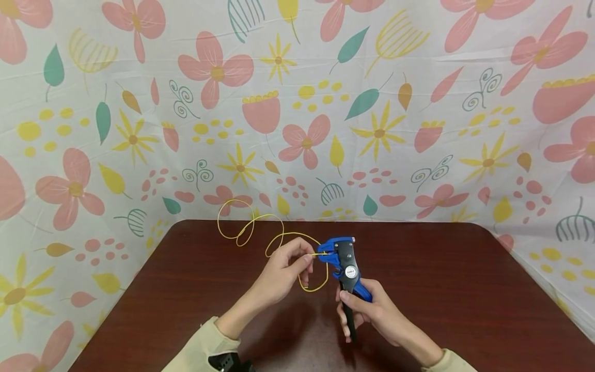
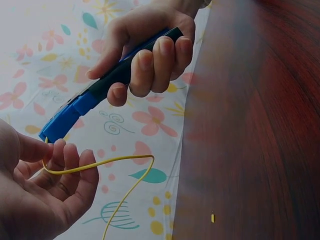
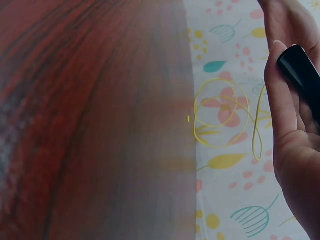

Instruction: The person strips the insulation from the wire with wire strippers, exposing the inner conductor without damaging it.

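The thin, yellow, plastic-coated wire (image 2: 100,163) has one end in the mouth of the blue-and-black metal wire stripper (image 1: 345,253), raised above the dark red-brown wooden tabletop (image 1: 441,279); the rest of its length trails off in loose loops toward the back edge. My left hand (image 1: 280,273) pinches the wire between thumb and fingers just beside the tool's mouth. My right hand (image 1: 372,309) is wrapped round the stripper's handles; whether the jaws bite yet, I can't tell.

I'd judge this step to be seating the wire's end for stripping. The next move, to my mind, calls for keeping my pinch firm and the wire straight while my right hand squeezes the handles.

A tiny yellow tube-like piece (image 2: 212,218) lies on the tabletop, possibly cut coating. Behind everything hangs a white flower-printed cloth (image 1: 288,201).
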A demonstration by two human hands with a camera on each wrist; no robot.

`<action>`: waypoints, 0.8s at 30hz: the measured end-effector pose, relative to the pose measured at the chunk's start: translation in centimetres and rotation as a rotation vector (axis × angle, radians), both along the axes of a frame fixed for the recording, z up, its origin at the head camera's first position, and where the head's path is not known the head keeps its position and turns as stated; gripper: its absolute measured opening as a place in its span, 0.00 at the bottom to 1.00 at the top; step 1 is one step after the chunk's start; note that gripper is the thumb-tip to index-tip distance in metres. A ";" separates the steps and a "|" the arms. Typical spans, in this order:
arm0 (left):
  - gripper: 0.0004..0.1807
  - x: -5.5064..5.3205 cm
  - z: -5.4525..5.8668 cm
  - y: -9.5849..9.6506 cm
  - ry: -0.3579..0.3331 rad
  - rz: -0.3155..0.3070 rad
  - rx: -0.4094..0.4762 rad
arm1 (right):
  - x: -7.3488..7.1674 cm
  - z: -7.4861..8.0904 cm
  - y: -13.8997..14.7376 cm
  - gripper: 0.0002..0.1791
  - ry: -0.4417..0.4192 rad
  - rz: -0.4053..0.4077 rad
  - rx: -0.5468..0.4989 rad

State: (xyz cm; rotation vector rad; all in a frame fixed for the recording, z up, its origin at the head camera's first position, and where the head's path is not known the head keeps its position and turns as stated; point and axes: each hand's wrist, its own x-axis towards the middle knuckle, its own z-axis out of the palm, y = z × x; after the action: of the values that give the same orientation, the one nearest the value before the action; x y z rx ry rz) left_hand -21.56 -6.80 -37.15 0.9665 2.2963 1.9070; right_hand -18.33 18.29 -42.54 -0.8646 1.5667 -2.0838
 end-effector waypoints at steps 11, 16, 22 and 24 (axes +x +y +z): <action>0.06 0.0 0.0 -0.1 -0.006 0.014 -0.012 | 0.1 0.1 -0.1 0.12 -0.007 -0.016 0.029; 0.06 0.0 0.0 -0.1 -0.006 0.009 -0.009 | 0.0 -0.1 -0.1 0.12 0.016 -0.006 0.015; 0.06 0.0 0.0 -0.1 0.004 0.005 -0.009 | -0.1 -0.2 -0.2 0.12 0.032 -0.006 0.006; 0.06 0.0 0.0 -0.1 0.004 0.003 -0.009 | -0.1 -0.2 -0.2 0.12 0.033 -0.009 0.005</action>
State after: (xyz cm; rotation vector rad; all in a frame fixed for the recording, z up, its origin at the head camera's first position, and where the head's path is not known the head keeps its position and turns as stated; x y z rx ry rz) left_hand -21.60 -6.92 -37.13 0.9673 2.3075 1.8966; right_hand -18.40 18.05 -42.73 -0.8956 1.5953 -2.0808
